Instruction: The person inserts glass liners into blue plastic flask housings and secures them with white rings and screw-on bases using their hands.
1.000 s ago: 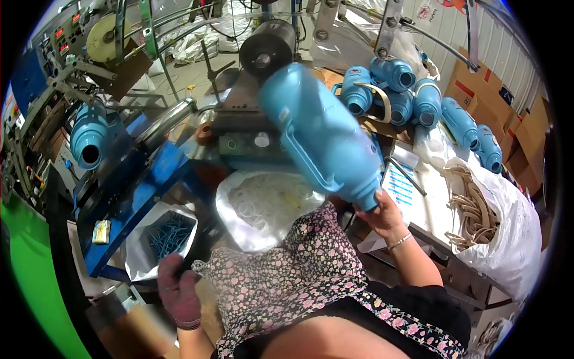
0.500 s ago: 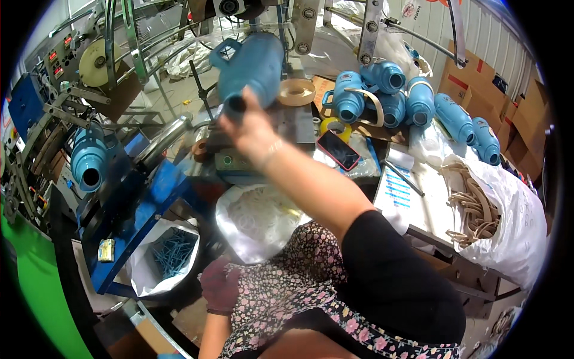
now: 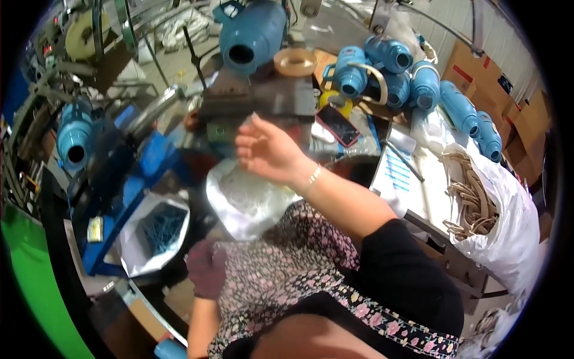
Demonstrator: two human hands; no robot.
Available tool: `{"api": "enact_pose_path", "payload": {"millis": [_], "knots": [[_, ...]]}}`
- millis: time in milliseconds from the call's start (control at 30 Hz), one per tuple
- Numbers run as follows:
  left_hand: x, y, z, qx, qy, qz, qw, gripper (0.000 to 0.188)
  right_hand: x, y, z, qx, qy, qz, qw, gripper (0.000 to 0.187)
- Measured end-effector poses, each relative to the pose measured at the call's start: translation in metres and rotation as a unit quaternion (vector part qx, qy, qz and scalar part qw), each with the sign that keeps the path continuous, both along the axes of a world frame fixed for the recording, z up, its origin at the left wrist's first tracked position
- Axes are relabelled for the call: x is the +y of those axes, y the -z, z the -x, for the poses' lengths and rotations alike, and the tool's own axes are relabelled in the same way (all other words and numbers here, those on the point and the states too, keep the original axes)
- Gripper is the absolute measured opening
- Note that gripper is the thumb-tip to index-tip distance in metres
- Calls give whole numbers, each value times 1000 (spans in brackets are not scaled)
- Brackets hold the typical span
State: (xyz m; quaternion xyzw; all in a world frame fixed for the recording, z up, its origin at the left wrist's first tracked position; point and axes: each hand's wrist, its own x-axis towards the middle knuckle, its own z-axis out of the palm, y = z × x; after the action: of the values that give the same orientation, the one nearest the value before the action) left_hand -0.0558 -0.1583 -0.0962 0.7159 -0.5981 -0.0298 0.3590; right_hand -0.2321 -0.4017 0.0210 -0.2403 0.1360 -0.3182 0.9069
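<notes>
Right grip: your bare right grip (image 3: 269,149) is just inside 12 o'clock of your view's centre, fingers loosely uncurled and unladen, a pale bracelet (image 3: 312,176) around the wrist.
Left grip: in its dark red glove (image 3: 201,267), your left grip (image 3: 209,278) sits at 7 o'clock, beside your floral apron (image 3: 269,269); you cannot tell whether its fingers hold anything.
Blue bottle: the large blue bottle (image 3: 257,30) is at 12 o'clock, well apart from your right grip, its dark mouth facing you and its handle toward 11.
Tape: a tan roll (image 3: 295,61) lies at 12 o'clock, just right of that bottle; a yellow roll (image 3: 344,103) is at 1.
Phone: a dark phone (image 3: 338,125) with a red edge lies between 1 and 2 o'clock, near the yellow roll.
Other bottles: six more blue bottles (image 3: 459,110) spread from 1 to 2 o'clock; another single bottle (image 3: 75,131) is at 9, mouth toward you.
Bags: a white bag (image 3: 230,218) of clear pieces sits at 8 o'clock, below your right grip; a bag of blue strips (image 3: 161,230) lies farther out.
Right side: at 3 o'clock, a bag of tan straps (image 3: 472,200) stands beside the white tabletop (image 3: 429,200).
</notes>
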Motion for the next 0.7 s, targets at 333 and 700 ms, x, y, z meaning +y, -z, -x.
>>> {"api": "enact_pose_path", "payload": {"millis": [333,700], "knots": [[-3,1,22,-41,38,71,996,32,136,-9,56,-422,-242,-3,874,23],[14,-5,34,22,53,54,997,24,164,-14,59,-459,-211,18,863,14]]}}
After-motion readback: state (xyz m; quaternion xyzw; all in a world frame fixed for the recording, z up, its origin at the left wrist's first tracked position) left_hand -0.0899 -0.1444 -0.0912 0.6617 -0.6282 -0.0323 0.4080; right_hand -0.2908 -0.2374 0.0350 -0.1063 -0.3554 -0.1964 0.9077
